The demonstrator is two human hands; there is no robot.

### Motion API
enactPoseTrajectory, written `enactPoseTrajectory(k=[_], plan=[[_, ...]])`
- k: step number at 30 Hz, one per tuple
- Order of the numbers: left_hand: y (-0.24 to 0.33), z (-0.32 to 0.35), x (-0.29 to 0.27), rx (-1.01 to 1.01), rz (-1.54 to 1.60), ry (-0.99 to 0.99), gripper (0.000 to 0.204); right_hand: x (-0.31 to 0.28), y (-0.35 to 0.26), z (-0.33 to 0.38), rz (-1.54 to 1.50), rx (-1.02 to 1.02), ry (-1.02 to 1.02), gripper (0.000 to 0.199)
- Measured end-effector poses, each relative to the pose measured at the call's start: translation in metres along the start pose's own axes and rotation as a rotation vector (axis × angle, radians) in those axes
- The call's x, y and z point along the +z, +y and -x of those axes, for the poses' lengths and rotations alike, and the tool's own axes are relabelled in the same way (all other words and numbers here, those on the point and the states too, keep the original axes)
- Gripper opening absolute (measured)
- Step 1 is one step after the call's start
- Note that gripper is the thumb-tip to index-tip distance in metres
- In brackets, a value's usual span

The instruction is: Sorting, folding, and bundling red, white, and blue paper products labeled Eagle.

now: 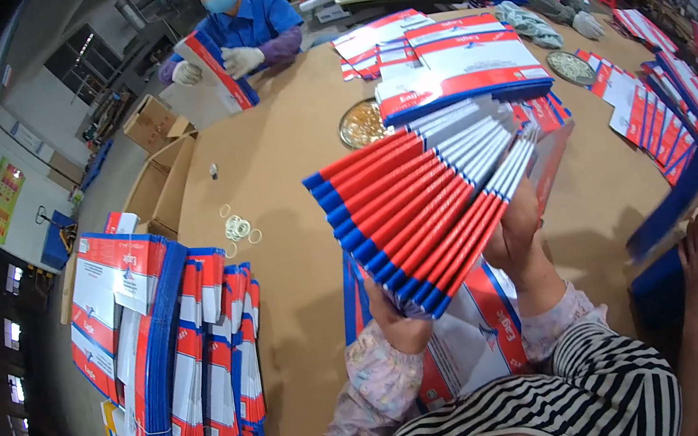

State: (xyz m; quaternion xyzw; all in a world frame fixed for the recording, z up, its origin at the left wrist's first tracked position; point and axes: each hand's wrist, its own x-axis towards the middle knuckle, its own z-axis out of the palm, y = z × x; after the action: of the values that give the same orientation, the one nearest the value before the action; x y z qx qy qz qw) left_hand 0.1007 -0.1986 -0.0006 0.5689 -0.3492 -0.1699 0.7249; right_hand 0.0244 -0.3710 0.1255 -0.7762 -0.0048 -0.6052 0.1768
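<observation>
Left hand, right hand: fingers seemingly closed, tips mostly hidden, on one fanned sheaf of red-white-blue packets, above worktop, inward of near edge. Rubber bands, toward left edge. Packet pile, toward far edge.

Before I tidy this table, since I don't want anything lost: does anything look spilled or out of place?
Mildly: thin, pale, ring-shaped bands lie loosely scattered on the flat brown tabletop, left of the held fan of red, white and blue flat packets. They look stray because no dish holds them.
</observation>
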Motion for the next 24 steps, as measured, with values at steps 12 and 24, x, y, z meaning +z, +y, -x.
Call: enactPoseTrajectory(k=[12, 24], plan=[[0.026, -0.018, 0.009, 0.316, -0.189, 0.086, 0.059, -0.032, -0.076, -0.061, 0.176, -0.391, 0.127, 0.057], [0.013, -0.020, 0.013, 0.185, 0.021, 0.164, 0.059, -0.029, -0.090, -0.059, 0.072, -0.315, 0.098, 0.044]])
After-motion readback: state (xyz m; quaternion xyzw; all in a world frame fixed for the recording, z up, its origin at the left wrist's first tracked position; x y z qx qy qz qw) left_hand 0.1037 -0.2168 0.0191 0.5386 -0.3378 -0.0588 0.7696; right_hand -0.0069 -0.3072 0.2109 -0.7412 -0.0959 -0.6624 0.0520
